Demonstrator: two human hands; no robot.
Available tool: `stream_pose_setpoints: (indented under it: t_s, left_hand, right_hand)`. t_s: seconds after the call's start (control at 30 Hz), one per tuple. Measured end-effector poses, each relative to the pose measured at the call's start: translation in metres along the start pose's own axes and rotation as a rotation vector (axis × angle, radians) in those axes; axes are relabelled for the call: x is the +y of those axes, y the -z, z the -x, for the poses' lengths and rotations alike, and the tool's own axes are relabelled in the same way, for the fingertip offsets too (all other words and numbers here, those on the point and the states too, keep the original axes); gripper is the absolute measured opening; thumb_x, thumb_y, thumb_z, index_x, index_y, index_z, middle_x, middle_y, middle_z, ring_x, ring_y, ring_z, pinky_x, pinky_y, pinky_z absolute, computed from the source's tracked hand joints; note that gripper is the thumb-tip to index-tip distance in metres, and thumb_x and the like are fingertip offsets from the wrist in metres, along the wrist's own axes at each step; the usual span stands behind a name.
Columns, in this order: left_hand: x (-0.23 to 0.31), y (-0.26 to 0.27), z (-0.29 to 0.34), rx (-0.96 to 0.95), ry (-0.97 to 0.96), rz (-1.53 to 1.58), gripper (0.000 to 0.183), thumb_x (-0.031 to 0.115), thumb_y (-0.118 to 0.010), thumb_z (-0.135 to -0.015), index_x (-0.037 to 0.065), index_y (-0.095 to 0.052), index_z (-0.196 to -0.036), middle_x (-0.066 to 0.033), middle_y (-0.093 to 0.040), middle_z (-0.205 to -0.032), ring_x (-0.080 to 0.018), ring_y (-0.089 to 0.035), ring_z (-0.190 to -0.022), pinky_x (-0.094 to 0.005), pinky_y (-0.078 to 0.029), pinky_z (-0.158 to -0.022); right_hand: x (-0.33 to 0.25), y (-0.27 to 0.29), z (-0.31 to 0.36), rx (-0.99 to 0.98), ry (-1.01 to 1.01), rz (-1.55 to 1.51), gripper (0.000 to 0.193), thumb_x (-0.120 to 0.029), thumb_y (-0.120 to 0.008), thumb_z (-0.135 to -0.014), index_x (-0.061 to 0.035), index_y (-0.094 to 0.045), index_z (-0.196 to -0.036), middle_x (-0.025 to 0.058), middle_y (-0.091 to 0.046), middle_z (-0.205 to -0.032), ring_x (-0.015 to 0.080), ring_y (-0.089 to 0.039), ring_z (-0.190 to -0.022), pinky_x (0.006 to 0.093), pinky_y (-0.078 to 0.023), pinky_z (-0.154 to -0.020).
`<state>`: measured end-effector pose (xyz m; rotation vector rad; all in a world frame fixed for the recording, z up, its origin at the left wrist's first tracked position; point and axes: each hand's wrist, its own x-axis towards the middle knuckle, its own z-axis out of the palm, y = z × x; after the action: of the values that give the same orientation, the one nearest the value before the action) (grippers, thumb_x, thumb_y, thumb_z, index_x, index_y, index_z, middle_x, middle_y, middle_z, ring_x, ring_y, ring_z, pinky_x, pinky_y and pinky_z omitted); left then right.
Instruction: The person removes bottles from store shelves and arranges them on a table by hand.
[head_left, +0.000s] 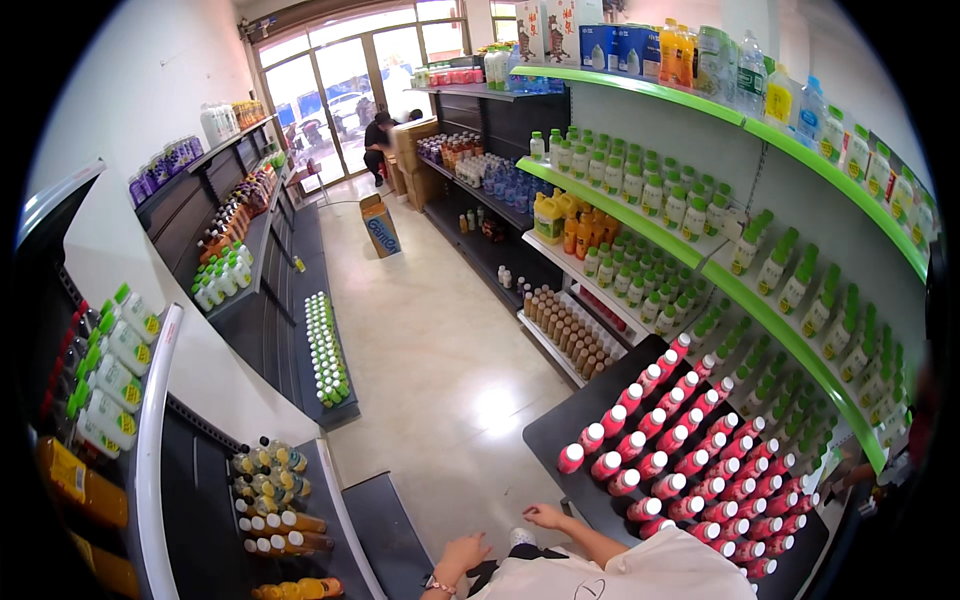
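Red bottles (663, 489) with white caps crowd a dark table (556, 428) on the person's right, in close rows that reach nearly to its near corner. Both hands are empty — the left hand (466, 552) hangs low with its fingers loosely apart, and the right hand (543, 515) is held out ahead, fingers slightly parted and a little bent, just beside the table but apart from the bottles. With the bottles packed this tightly, the safest hold would likely be from above, on the cap or neck, beginning with an outer row and lifting straight up so that the neighbours do not topple; the second hand could steady those at the edge. Green-edged shelves (640, 86) rise behind the table, one tier lined with green-capped white bottles (632, 185), and leave little elbow room on that side. On the left, a dark low board (385, 530) lies near the left hand, beside a shelf with amber bottles (300, 522), so feet need care there. Farther along, a dark ledge (315, 240) juts into the aisle, a cardboard box (380, 226) stands on the floor — an obstacle for walking — and another person (378, 145) is near the glass doors (345, 90).
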<state>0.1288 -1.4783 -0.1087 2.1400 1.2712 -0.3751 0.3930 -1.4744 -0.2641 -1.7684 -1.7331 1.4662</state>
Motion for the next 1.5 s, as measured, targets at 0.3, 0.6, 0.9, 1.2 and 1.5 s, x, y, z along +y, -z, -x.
stream_pose_setpoints:
  t_s: [0.3,0.6,0.9,1.2,1.5]
  left_hand:
    - [-0.016,0.014,-0.075,-0.040,-0.046,0.133,0.048,0.044,-0.050,-0.087,0.011,-0.054,-0.121,-0.0199,-0.062,-0.110,-0.0364,-0.059,-0.100,-0.0435,-0.046,-0.087]
    - [-0.124,0.109,-0.179,-0.126,-0.115,0.194,0.057,0.047,-0.050,-0.086,0.005,-0.050,-0.125,-0.0227,-0.059,-0.113,-0.0385,-0.057,-0.104,-0.0440,-0.045,-0.088]
    - [-0.192,0.307,-0.275,0.107,-0.111,0.079,0.053,0.048,-0.051,-0.086,0.009,-0.052,-0.122,-0.0196,-0.062,-0.109,-0.0365,-0.059,-0.099,-0.0466,-0.047,-0.083]
    - [-0.272,0.338,-0.338,0.015,-0.108,0.156,0.058,0.048,-0.053,-0.086,0.007,-0.050,-0.126,-0.0215,-0.057,-0.118,-0.0377,-0.056,-0.107,-0.0439,-0.045,-0.090]
    - [-0.246,0.442,-0.460,-0.143,-0.242,0.194,0.059,0.049,-0.047,-0.089,0.007,-0.047,-0.130,-0.0206,-0.056,-0.121,-0.0355,-0.055,-0.110,-0.0413,-0.042,-0.094]
  right_hand:
    - [0.021,-0.014,-0.066,-0.162,-0.369,-0.709,0.035,-0.037,-0.057,-0.087,-0.0138,-0.058,-0.113,0.0018,-0.064,-0.092,0.0123,-0.058,-0.072,0.0277,-0.049,-0.060]
    - [-0.029,0.035,-0.211,-0.128,-0.365,-0.383,0.038,-0.038,-0.062,-0.078,-0.0083,-0.065,-0.101,0.0062,-0.065,-0.083,0.0167,-0.060,-0.070,0.0342,-0.047,-0.058]
    - [-0.087,0.125,-0.375,0.135,-0.296,-0.184,0.034,-0.033,-0.059,-0.079,-0.0073,-0.064,-0.100,0.0071,-0.067,-0.084,0.0174,-0.061,-0.068,0.0333,-0.050,-0.064]
    - [-0.131,0.127,-0.419,0.170,-0.341,-0.048,0.033,-0.033,-0.062,-0.074,-0.0091,-0.068,-0.095,0.0152,-0.067,-0.097,0.0286,-0.063,-0.090,0.0380,-0.049,-0.080]
    - [-0.058,0.193,-0.493,0.073,-0.564,0.005,0.036,-0.036,-0.063,-0.072,-0.0085,-0.070,-0.095,0.0126,-0.069,-0.093,0.0254,-0.064,-0.084,0.0371,-0.049,-0.076]
